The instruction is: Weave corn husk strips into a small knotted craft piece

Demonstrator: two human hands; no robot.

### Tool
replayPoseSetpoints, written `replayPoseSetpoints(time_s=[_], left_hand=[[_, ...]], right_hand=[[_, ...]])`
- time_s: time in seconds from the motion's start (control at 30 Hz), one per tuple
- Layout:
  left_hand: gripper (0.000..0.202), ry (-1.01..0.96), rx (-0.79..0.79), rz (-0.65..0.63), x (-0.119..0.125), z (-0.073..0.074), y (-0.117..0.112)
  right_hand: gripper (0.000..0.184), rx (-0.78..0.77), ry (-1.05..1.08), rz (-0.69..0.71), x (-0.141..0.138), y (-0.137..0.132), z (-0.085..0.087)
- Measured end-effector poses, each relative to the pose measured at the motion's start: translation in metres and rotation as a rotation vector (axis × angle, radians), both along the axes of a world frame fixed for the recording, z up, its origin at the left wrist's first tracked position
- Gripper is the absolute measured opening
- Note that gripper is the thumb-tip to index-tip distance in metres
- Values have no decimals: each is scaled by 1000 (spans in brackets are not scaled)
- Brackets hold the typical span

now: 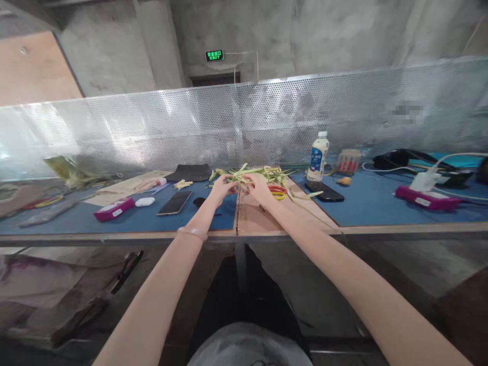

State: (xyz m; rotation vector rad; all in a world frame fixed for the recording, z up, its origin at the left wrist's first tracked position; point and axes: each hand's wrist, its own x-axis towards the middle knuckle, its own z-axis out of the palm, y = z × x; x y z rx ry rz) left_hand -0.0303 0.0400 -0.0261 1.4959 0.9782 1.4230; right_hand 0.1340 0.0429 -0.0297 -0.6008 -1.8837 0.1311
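Both my hands are close together at a loose pile of green and pale leaf strips (272, 174) at the middle of the bench. My left hand (223, 189) has its fingers curled inward, closed on the near left part of the strips. Facing it, my right hand (258, 188) is closed too, its fingers bent over the strips between the two hands. The fingertips are partly hidden by the hands and leaves. Just right of my right hand lie scissors with red and yellow handles (278, 192), partly under the pile.
Left lie a phone (174, 203), a white case (145, 202) and a purple box (114, 209). To the right are a bottle (317, 157), a black phone (324, 192), a plastic jar (348, 161) and a purple power strip (427, 199) with cables. A perforated metal screen (152, 127) stands behind.
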Motion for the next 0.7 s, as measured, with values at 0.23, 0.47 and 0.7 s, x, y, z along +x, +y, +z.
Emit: replayPoseSetpoints(time_s=[0.23, 0.47, 0.7], left_hand=[[27, -43, -6, 30, 1, 3, -2], [26, -58, -10, 21, 1, 4, -1], [28, -4, -21, -11, 1, 5, -3]], right_hand=[[20, -76, -104, 31, 0, 6, -7], [23, -114, -216, 84, -1, 3, -7], [21, -81, -252, 41, 0, 0, -5]])
